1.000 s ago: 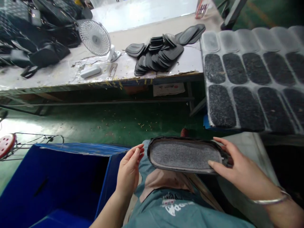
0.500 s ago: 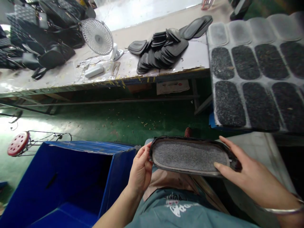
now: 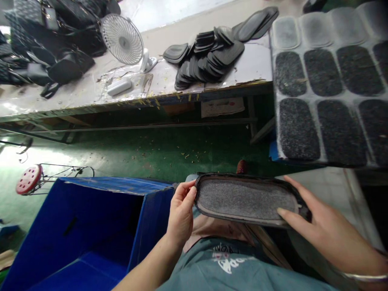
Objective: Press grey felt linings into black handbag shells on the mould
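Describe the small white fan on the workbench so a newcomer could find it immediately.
Start at the long workbench across the green floor. The fan stands between the heap of dark bags to its left and the pile of flat black oval pads to its right. It alone is white, round and wire-caged among dark, flat or bulky things.

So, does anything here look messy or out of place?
Yes. Small yellowish scraps litter the green floor under the workbench, and the black pads on it lie in a loose, uneven heap.
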Demonstrator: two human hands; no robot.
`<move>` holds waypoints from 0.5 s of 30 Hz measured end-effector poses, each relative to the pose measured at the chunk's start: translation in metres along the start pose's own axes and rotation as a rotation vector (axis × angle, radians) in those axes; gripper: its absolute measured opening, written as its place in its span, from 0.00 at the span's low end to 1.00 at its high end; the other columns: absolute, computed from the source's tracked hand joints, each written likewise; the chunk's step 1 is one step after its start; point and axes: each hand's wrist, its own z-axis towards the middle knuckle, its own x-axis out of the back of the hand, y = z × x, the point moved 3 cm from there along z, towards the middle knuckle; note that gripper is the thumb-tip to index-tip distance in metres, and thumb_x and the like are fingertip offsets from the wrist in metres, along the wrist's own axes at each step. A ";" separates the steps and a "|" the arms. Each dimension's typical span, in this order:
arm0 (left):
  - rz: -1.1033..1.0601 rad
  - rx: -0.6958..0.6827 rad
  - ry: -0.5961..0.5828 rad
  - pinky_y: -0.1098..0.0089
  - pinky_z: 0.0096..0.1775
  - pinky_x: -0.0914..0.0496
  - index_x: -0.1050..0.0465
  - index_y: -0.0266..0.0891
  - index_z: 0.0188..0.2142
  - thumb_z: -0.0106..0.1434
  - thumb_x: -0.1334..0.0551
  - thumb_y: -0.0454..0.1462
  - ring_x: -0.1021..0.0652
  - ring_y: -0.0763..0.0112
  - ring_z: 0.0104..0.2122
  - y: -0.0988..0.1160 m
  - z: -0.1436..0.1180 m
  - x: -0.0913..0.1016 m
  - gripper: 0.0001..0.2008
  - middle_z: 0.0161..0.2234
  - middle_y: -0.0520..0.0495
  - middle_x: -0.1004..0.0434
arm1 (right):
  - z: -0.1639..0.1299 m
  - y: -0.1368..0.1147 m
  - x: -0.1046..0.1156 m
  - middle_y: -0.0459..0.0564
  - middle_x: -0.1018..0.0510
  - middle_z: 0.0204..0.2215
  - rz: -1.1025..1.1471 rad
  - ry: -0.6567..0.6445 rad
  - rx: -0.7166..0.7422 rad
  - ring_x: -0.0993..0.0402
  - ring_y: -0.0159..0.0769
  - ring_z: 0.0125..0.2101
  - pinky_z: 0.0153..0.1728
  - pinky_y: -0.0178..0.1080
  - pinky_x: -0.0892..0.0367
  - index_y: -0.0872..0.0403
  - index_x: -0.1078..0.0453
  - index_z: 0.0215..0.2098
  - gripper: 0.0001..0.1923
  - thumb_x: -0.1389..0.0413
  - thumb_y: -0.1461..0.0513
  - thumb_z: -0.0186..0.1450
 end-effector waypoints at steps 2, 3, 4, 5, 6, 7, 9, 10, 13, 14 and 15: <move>0.051 -0.033 -0.006 0.74 0.42 0.36 0.27 0.41 0.41 0.60 0.36 0.42 0.27 0.74 0.38 -0.001 0.000 0.001 0.11 0.38 0.50 0.24 | -0.001 -0.002 0.000 0.61 0.31 0.56 0.029 -0.003 0.004 0.31 0.56 0.53 0.53 0.55 0.35 0.60 0.47 0.64 0.41 0.52 0.46 0.59; 0.076 -0.050 -0.004 0.73 0.42 0.36 0.27 0.41 0.41 0.60 0.37 0.42 0.27 0.73 0.38 -0.003 0.000 0.002 0.11 0.37 0.50 0.25 | -0.001 -0.002 0.000 0.61 0.33 0.57 0.049 -0.008 0.006 0.33 0.56 0.54 0.54 0.55 0.36 0.60 0.48 0.65 0.41 0.52 0.46 0.59; 0.100 -0.066 0.002 0.73 0.42 0.35 0.28 0.41 0.42 0.61 0.37 0.42 0.27 0.72 0.38 -0.004 0.000 0.002 0.11 0.37 0.50 0.25 | -0.003 -0.002 0.000 0.60 0.34 0.58 0.072 -0.015 0.010 0.34 0.55 0.56 0.55 0.54 0.37 0.60 0.49 0.65 0.41 0.52 0.46 0.60; 0.127 -0.084 0.015 0.72 0.42 0.35 0.28 0.41 0.42 0.61 0.38 0.42 0.27 0.72 0.39 -0.006 0.000 0.002 0.11 0.37 0.50 0.25 | -0.004 -0.001 0.001 0.59 0.35 0.60 0.099 -0.025 0.015 0.36 0.54 0.57 0.55 0.54 0.37 0.59 0.50 0.66 0.41 0.52 0.46 0.60; 0.158 -0.104 0.034 0.72 0.42 0.35 0.29 0.41 0.42 0.62 0.38 0.43 0.27 0.71 0.39 -0.007 -0.001 0.002 0.11 0.38 0.50 0.25 | -0.006 0.001 0.001 0.57 0.37 0.61 0.131 -0.037 0.021 0.38 0.53 0.58 0.55 0.53 0.37 0.59 0.51 0.66 0.41 0.52 0.46 0.61; 0.191 -0.126 0.058 0.72 0.42 0.35 0.29 0.41 0.42 0.62 0.39 0.43 0.27 0.70 0.40 -0.009 -0.001 0.002 0.11 0.38 0.49 0.25 | -0.008 0.002 0.002 0.56 0.39 0.62 0.165 -0.049 0.029 0.40 0.52 0.59 0.56 0.53 0.38 0.58 0.52 0.67 0.41 0.52 0.46 0.62; 0.243 -0.166 0.110 0.71 0.43 0.35 0.29 0.41 0.42 0.63 0.40 0.44 0.27 0.69 0.41 -0.010 -0.002 0.001 0.12 0.39 0.49 0.25 | -0.013 0.007 0.004 0.53 0.42 0.63 0.234 -0.073 0.047 0.45 0.51 0.61 0.58 0.52 0.42 0.55 0.53 0.67 0.40 0.52 0.47 0.62; 0.260 -0.179 0.131 0.71 0.43 0.35 0.29 0.41 0.42 0.63 0.40 0.45 0.27 0.69 0.41 -0.010 -0.003 0.001 0.12 0.39 0.49 0.25 | -0.015 0.009 0.004 0.51 0.44 0.64 0.271 -0.086 0.047 0.47 0.50 0.62 0.60 0.52 0.45 0.53 0.53 0.67 0.39 0.51 0.48 0.63; 0.288 -0.190 0.172 0.72 0.40 0.35 0.28 0.40 0.40 0.62 0.41 0.47 0.28 0.70 0.38 -0.008 -0.005 -0.003 0.14 0.37 0.49 0.27 | -0.023 0.016 0.002 0.44 0.45 0.65 0.496 -0.135 -0.011 0.52 0.45 0.64 0.62 0.49 0.49 0.47 0.51 0.67 0.34 0.50 0.51 0.64; 0.301 -0.189 0.182 0.72 0.39 0.35 0.28 0.40 0.40 0.62 0.40 0.47 0.28 0.71 0.36 -0.006 -0.007 -0.004 0.14 0.36 0.50 0.27 | -0.025 0.018 0.000 0.43 0.45 0.65 0.629 -0.162 -0.044 0.50 0.44 0.64 0.61 0.47 0.45 0.45 0.51 0.66 0.33 0.50 0.52 0.65; 0.314 -0.189 0.189 0.73 0.38 0.35 0.28 0.40 0.39 0.62 0.40 0.47 0.29 0.72 0.35 -0.004 -0.009 -0.006 0.14 0.35 0.51 0.28 | -0.027 0.019 -0.002 0.43 0.44 0.65 0.784 -0.189 -0.077 0.47 0.43 0.63 0.58 0.45 0.39 0.44 0.50 0.66 0.31 0.51 0.53 0.65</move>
